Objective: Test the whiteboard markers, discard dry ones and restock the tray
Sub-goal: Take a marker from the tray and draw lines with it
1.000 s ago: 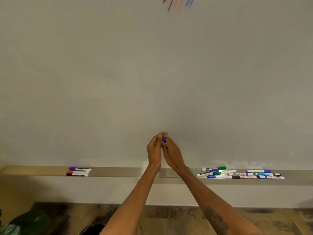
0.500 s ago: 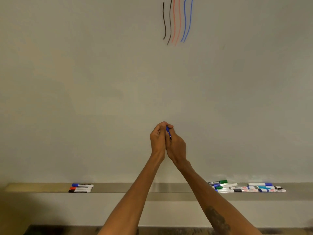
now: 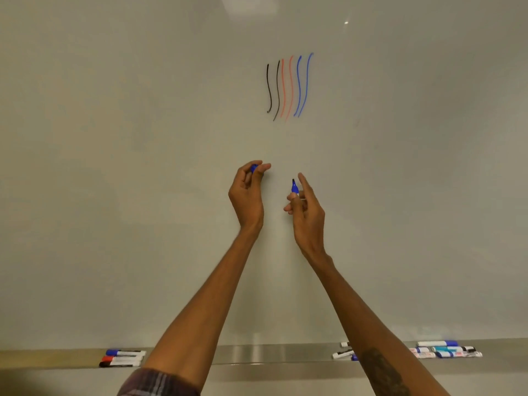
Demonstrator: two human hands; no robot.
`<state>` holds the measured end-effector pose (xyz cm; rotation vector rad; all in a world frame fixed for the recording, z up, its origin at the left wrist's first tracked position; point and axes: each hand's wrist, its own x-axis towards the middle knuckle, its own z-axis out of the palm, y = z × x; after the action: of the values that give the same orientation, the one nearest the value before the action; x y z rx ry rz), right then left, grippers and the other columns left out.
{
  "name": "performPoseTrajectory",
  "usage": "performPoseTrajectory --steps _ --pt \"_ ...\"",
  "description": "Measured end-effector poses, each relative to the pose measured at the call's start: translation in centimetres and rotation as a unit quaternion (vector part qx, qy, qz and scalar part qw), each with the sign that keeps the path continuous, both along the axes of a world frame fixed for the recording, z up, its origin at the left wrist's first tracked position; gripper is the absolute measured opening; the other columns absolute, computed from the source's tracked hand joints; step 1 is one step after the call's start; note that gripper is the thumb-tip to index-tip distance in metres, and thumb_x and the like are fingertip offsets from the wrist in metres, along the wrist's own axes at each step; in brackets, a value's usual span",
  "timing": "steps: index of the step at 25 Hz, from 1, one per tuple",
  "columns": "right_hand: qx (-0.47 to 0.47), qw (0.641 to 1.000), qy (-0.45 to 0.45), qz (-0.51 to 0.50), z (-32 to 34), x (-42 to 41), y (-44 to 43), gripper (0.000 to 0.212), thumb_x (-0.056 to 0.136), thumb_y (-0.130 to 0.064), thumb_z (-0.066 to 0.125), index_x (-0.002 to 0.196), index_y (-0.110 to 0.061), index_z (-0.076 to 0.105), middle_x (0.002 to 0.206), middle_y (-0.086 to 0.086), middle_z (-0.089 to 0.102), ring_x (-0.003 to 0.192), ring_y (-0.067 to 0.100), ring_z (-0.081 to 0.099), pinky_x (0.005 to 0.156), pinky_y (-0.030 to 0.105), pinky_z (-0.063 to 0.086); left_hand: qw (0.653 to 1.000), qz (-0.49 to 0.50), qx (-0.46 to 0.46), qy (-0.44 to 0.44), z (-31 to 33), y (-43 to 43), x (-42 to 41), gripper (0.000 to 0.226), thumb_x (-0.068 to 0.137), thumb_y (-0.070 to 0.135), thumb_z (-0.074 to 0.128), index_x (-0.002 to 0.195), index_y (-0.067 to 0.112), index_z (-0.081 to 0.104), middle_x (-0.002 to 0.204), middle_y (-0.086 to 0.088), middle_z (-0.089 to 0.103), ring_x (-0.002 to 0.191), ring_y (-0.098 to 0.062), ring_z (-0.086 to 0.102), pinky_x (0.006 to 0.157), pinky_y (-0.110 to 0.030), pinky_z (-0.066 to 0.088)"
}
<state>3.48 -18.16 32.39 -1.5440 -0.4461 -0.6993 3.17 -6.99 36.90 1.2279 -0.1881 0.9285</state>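
An uncapped blue marker (image 3: pixel 294 188) is held upright just below the middle of the view, its dark tip pointed toward 12 o'clock. Its lower barrel is pinched by the right hand (image 3: pixel 308 212) between thumb and curled fingers, while the index finger is stretched straight up just beside the tip at 3 o'clock. Whether the tip touches the board cannot be told. At 10 o'clock from the marker, and apart from it, a blue cap (image 3: pixel 254 167) is pinched between the thumb and bent fingertips of the left hand (image 3: pixel 246 192).

Both hands are raised in front of the whiteboard (image 3: pixel 143 138). At 12 o'clock from the marker, well above it, six wavy test strokes (image 3: pixel 288 87) are drawn side by side: two black, two red, two blue.

Along the bottom of the board a metal tray (image 3: pixel 271 354) is seen. At 7 o'clock in the view, three capped markers (image 3: pixel 123 358), blue, red and black, are laid in it side by side. At 4 o'clock, a loose cluster of markers (image 3: pixel 445 350) is laid in it, partly hidden by the right forearm. A plaid sleeve (image 3: pixel 154 384) is seen on the left arm at 7 o'clock.
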Motion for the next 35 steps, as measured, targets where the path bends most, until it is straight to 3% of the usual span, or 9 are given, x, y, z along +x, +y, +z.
performPoseTrajectory --steps 5,8,11,18,22,26,30,33,35 --pt "0.133 0.987 -0.005 0.094 5.2 0.1 -1.2 0.017 0.099 -0.013 0.056 0.112 -0.007 0.066 0.099 0.013 0.070 0.086 0.028 0.072 0.082 0.039 0.058 0.990 0.089 0.061 -0.087 4.5 0.7 1.4 0.027 0.097 0.020 0.062 0.118 0.004 0.067 0.118 -0.004 0.071 0.116 -0.007 0.063 0.104 -0.028 0.049" --pt "0.218 0.958 0.019 0.185 6.8 0.6 -2.3 0.026 0.100 -0.015 0.050 0.119 -0.008 0.066 0.110 0.020 0.069 0.104 0.035 0.068 0.094 0.044 0.054 0.981 0.129 0.096 -0.106 6.6 1.7 3.3 0.031 0.099 0.022 0.058 0.127 0.010 0.064 0.140 -0.009 0.059 0.137 -0.015 0.048 0.117 -0.027 0.035" --pt "0.240 0.947 0.022 0.212 7.6 1.0 -3.0 0.034 0.096 -0.011 0.052 0.129 -0.011 0.060 0.114 0.014 0.070 0.112 0.029 0.065 0.093 0.041 0.052 0.969 0.144 0.159 -0.125 7.9 2.6 5.2 0.041 0.100 0.033 0.053 0.129 0.004 0.062 0.147 -0.013 0.050 0.147 -0.028 0.032 0.120 -0.018 0.019" --pt "0.231 0.958 -0.026 0.167 9.4 2.6 -3.1 0.036 0.098 -0.031 0.044 0.122 -0.008 0.059 0.104 0.012 0.069 0.086 0.020 0.059 0.074 0.032 0.048 0.949 0.190 0.214 -0.136 7.5 3.5 7.7 0.051 0.099 0.038 0.052 0.137 0.005 0.057 0.153 -0.014 0.043 0.149 -0.027 0.023 0.120 -0.017 0.020" --pt "0.202 0.974 -0.061 0.085 11.5 4.0 -3.0 0.029 0.099 -0.023 0.048 0.117 -0.006 0.064 0.093 0.013 0.069 0.074 0.019 0.059 0.065 0.032 0.048 0.920 0.273 0.230 -0.159 6.9 3.7 9.1 0.046 0.100 0.031 0.054 0.138 0.005 0.056 0.152 -0.010 0.042 0.147 -0.017 0.024 0.117 -0.044 0.035" --pt "0.188 0.974 -0.127 0.017 14.3 5.0 -2.8 0.026 0.097 -0.018 0.059 0.118 -0.004 0.063 0.101 0.011 0.072 0.086 0.021 0.069 0.069 0.030 0.055 0.901 0.299 0.244 -0.197 6.8 3.9 9.8 0.037 0.099 0.015 0.057 0.134 0.001 0.058 0.148 0.001 0.041 0.146 0.000 0.022 0.116 -0.051 0.035" --pt "0.135 0.969 -0.199 -0.056 17.0 6.2 -2.6 0.026 0.094 -0.017 0.064 0.116 -0.004 0.067 0.103 0.003 0.072 0.094 0.016 0.070 0.077 0.038 0.060 0.892 0.295 0.254 -0.230 6.7 3.9 9.7 0.031 0.099 0.009 0.058 0.130 0.007 0.058 0.147 0.009 0.043 0.145 -0.007 0.029 0.116 -0.054 0.034" --pt "0.097 0.959 -0.243 -0.112 18.6 6.6 -2.5 0.024 0.094 -0.015 0.063 0.116 -0.005 0.068 0.101 -0.004 0.071 0.091 0.005 0.068 0.078 0.022 0.056 0.901 0.298 0.246 -0.198 6.5 3.9 9.8 0.038 0.100 0.015 0.057 0.136 0.001 0.056 0.150 -0.001 0.041 0.146 -0.006 0.025 0.117 -0.051 0.034" --pt "0.087 0.953 -0.256 -0.139 19.6 6.9 -2.6 0.025 0.094 -0.016 0.062 0.115 -0.004 0.069 0.101 -0.002 0.072 0.091 0.004 0.068 0.078 0.021 0.055 0.896 0.306 0.257 -0.194 6.4 3.9 9.9 0.041 0.101 0.020 0.054 0.136 -0.002 0.055 0.150 -0.011 0.044 0.146 -0.011 0.028 0.118 -0.048 0.033"
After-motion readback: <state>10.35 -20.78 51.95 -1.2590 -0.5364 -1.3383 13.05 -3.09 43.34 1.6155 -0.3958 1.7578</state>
